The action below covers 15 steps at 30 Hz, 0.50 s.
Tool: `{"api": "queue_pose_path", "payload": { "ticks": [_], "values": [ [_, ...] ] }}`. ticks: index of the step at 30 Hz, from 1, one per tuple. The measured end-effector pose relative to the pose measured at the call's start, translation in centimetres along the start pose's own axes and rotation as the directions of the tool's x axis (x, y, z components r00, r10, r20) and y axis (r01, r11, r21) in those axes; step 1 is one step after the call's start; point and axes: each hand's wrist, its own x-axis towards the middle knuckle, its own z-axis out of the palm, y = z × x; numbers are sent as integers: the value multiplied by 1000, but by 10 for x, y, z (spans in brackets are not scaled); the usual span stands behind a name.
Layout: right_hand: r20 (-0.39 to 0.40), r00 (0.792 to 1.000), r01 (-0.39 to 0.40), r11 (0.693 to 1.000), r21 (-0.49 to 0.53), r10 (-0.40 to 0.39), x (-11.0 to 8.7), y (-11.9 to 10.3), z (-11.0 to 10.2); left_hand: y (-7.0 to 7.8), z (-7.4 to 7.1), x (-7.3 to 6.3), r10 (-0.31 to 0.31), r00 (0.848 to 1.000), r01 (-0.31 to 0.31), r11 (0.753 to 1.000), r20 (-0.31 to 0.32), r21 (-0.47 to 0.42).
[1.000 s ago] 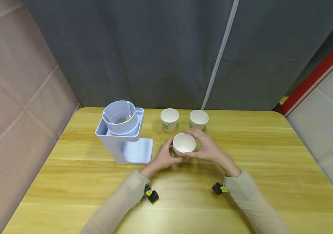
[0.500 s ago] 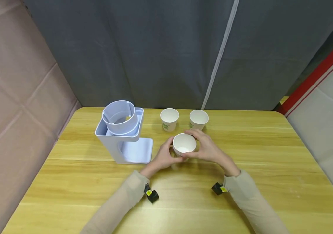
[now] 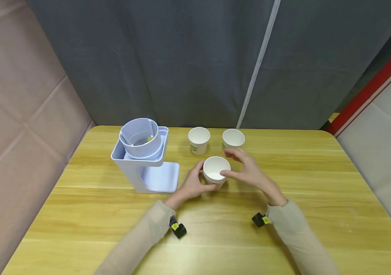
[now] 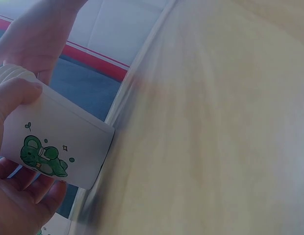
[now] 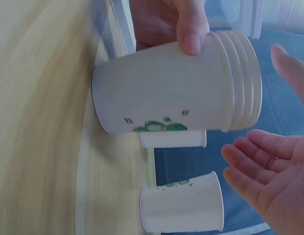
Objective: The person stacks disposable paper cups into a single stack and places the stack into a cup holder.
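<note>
A stack of several nested white paper cups [image 3: 214, 176] stands upright on the table, its layered rims plain in the right wrist view. My left hand [image 3: 192, 184] grips the stack from the left, thumb on the near side and fingers round the far side. Green cartoon printing shows on the outer cup [image 4: 59, 132] in the left wrist view. My right hand [image 3: 250, 172] is spread open just right of the rims, its thumb tip overlapping the top cup in the head view. In the right wrist view nothing lies between its thumb and fingers [image 5: 255, 156].
Two single paper cups stand behind the stack: a left cup [image 3: 199, 142] and a right cup [image 3: 234, 137], partly behind my right fingers. A pale blue dispenser-like stand [image 3: 137, 168] with a round container on top is at left. A grey curtain [image 3: 181, 65] hangs beyond the wooden table [image 3: 216, 244].
My right hand has let go of the stack's rim and moved slightly right, its fingers opening. My left hand keeps its grip, and the cups have stayed in place.
</note>
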Motion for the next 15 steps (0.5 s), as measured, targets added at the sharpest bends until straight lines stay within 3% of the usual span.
{"api": "queue_pose_path", "payload": {
  "ticks": [3,10,15],
  "values": [
    [-57,998,14,1000,19,-13,2,0,-4,0,0,0,2,1000,-2,1000,1,3],
    [-151,988,25,999,-34,-30,4,-22,-19,-2,0,0,16,1000,-16,1000,-5,2],
    [-205,979,11,999,-44,-20,6,-2,-24,-4,1,0,24,1000,-24,1000,-5,-13]
  ]
}}
